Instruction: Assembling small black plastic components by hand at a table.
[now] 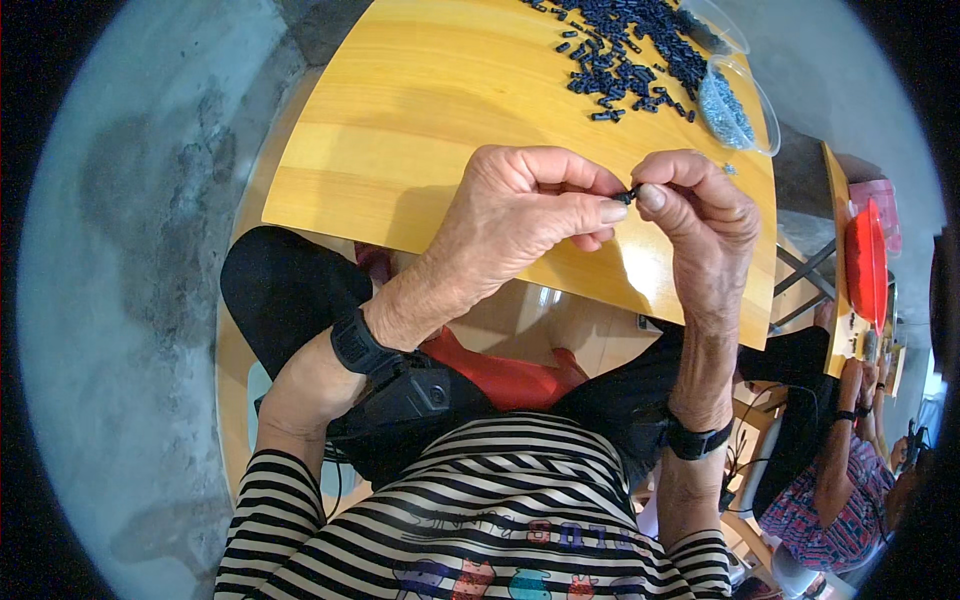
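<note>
Above the near right part of the yellow wooden table point(400, 110), my two hands meet at a small black part point(624, 197). My left hand point(525, 210) pinches it between thumb and forefinger. The thumb and forefinger of my right hand point(708, 225) close at its other end; whatever tiny piece they may hold there is hidden. A loose pile of small black cylindrical parts point(620, 75) spreads over the far right of the table. Beside the pile stands a clear plastic bowl point(768, 120) of tiny silvery-blue pieces point(724, 108).
A second clear bowl point(735, 22) with dark contents stands behind the first. Few tiny pieces point(730, 169) lie near the right table edge. Below are a red stool point(500, 370) and my knees. At right, another person point(835, 490) works at a table with a red basin point(866, 265).
</note>
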`<state>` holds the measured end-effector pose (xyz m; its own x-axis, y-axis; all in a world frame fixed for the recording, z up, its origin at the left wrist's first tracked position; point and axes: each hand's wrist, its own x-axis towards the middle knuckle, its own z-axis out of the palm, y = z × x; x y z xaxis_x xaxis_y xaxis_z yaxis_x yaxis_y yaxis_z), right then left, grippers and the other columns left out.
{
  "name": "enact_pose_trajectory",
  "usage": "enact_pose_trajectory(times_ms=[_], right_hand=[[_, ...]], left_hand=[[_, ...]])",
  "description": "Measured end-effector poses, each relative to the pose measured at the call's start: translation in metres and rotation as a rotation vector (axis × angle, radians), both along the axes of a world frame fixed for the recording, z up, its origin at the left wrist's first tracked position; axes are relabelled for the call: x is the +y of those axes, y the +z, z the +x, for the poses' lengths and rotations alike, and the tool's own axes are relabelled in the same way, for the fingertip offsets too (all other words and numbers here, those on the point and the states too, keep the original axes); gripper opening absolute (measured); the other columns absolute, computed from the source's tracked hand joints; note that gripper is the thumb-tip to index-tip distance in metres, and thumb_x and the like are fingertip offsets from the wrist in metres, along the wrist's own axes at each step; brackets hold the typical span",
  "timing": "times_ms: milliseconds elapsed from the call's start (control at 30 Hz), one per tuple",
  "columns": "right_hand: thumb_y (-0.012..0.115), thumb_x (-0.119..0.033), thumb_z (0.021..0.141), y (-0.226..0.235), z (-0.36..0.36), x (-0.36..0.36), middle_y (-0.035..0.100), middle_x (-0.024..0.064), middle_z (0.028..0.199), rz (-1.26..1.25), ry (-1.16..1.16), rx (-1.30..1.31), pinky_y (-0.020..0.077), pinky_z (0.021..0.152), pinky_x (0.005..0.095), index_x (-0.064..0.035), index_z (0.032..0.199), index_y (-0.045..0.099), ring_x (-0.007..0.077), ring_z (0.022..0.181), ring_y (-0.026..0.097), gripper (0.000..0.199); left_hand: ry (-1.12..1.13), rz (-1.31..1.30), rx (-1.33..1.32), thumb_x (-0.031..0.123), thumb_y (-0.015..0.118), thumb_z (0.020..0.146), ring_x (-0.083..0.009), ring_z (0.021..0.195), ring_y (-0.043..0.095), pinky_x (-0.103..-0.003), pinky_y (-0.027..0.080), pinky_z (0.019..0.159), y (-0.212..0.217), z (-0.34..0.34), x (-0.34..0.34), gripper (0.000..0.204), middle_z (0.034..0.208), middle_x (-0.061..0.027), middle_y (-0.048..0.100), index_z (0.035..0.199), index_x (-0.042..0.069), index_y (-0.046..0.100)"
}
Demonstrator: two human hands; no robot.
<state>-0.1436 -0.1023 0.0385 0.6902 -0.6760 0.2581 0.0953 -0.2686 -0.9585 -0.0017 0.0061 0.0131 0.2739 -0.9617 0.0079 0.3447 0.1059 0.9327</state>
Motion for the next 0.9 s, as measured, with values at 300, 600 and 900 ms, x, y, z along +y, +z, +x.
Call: enact_pose_trajectory(times_ms=[300, 600, 900], right_hand=[[0.07, 0.001, 0.078, -0.012, 0.001, -0.002, 0.062, 0.0031, 0.082, -0.245, -0.017, -0.029, 0.0455, 0.069, 0.0222, 0.0, 0.087, 0.066, 0.0101, 0.077, 0.056, 0.01], [0.071, -0.001, 0.077, -0.014, 0.004, -0.009, 0.061, 0.0034, 0.08, -0.287, 0.043, -0.013, 0.0447, 0.069, 0.0234, 0.0001, 0.085, 0.066, 0.0116, 0.076, 0.056, 0.01], [0.068, -0.004, 0.081, -0.023, 0.002, -0.01, 0.062, 0.0037, 0.081, 0.017, 0.069, -0.127, 0.0454, 0.069, 0.024, 0.0003, 0.091, 0.069, 0.0119, 0.074, 0.056, 0.011]], left_hand=[[-0.021, -0.013, 0.195, 0.008, 0.068, 0.084, -0.0129, 0.072, 0.065, -0.023, 0.054, 0.066, -0.009, -0.006, -0.001, 0.018, 0.083, -0.0086, 0.067, 0.099, -0.003, 0.065], [-0.015, -0.007, 0.203, 0.008, 0.067, 0.085, -0.0133, 0.074, 0.065, -0.024, 0.054, 0.067, -0.008, -0.007, -0.002, 0.018, 0.086, -0.0082, 0.067, 0.1, -0.002, 0.065], [0.024, 0.038, 0.223, 0.008, 0.068, 0.084, -0.0139, 0.076, 0.065, -0.024, 0.054, 0.068, -0.005, -0.012, -0.003, 0.02, 0.088, -0.0089, 0.068, 0.1, -0.002, 0.064]])
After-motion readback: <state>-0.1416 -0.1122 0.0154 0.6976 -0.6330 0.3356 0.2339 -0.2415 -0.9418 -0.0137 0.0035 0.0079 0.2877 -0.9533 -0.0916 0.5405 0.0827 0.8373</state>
